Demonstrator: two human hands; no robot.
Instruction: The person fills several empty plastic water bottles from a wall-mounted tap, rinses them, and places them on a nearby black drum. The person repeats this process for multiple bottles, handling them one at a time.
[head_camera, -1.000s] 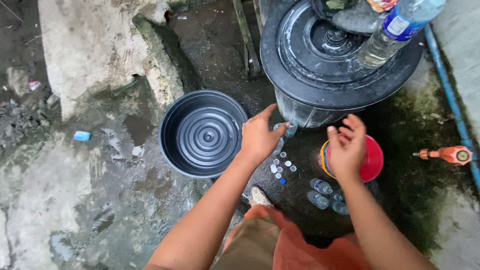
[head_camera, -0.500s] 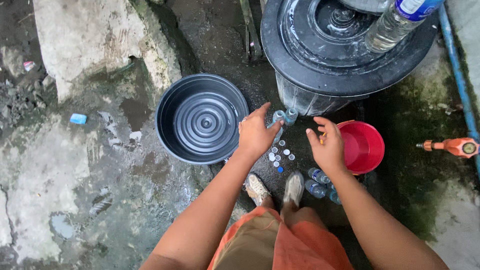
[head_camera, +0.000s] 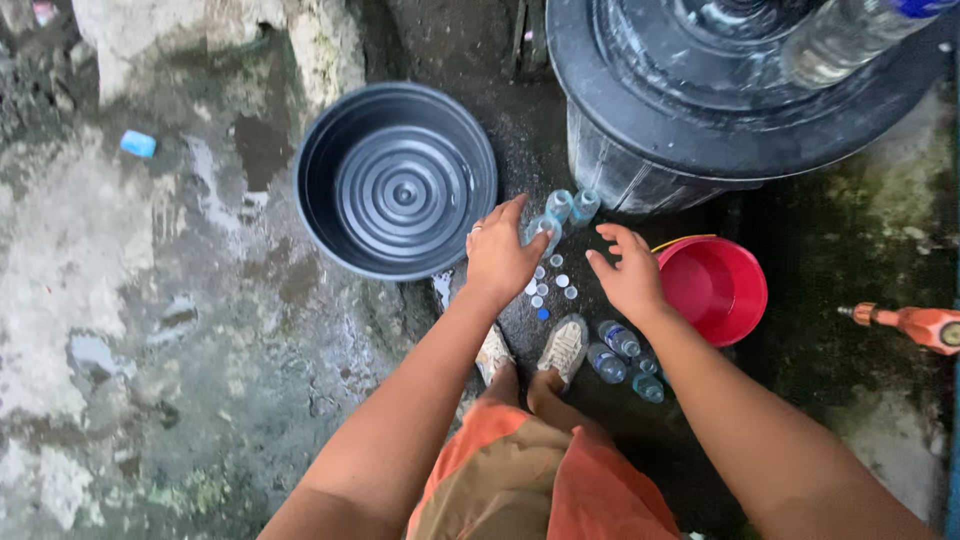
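Wet, dark concrete ground, patchy with moss and puddles, seen from above. Black basin sits on it at upper left, holding shallow water over ribbed rings. Big black drum stands at upper right, with a clear bottle lying on its lid. Red bowl rests on the ground below the drum. Orange tool lies at far right.

Left hand reaches forward just beside the basin rim, fingers curled around a small clear bottle; two more small bottles stand just beyond it, against the drum's base. Right hand hovers near the bowl's left rim, fingers spread and loose, holding nothing. Between the hands, loose caps, white and blue, lie scattered. More small bottles lie below the right wrist, beside two worn shoes.
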